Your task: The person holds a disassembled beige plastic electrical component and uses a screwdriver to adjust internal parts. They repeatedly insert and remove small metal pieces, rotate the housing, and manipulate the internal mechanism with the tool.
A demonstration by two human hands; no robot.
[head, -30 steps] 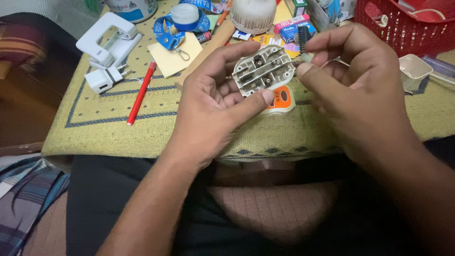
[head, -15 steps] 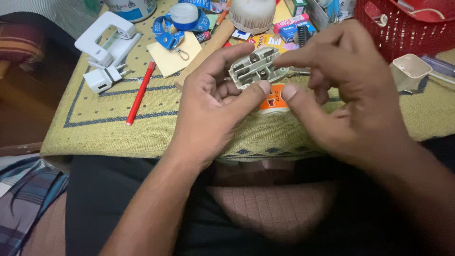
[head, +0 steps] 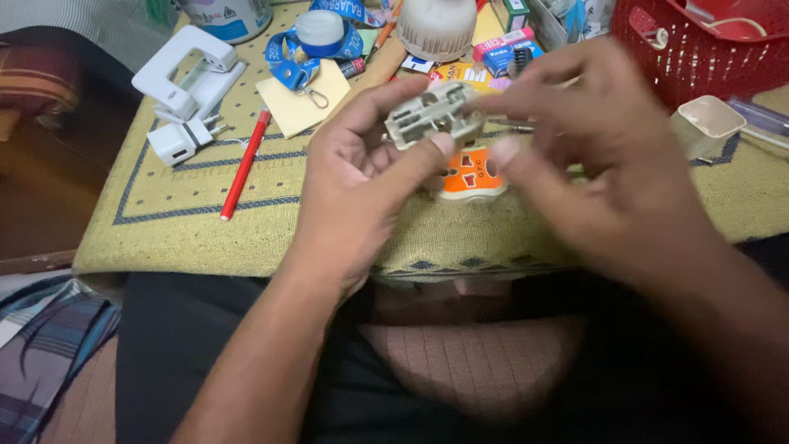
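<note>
The grey socket insert [head: 433, 117] sits up off the table, pinched in the left hand [head: 362, 189], thumb on its near edge and fingers behind. Its long axis runs left to right, tilted a little up at the right. The right hand [head: 600, 164] closes on its right end with fingertips, just beside the left thumb; whether it grips anything thin I cannot tell. Directly below lies the orange-and-white cover [head: 470, 175] on the yellow mat [head: 181, 230]. Since a second ago the insert has turned from face-up to edge-on, and the right hand has moved in.
</note>
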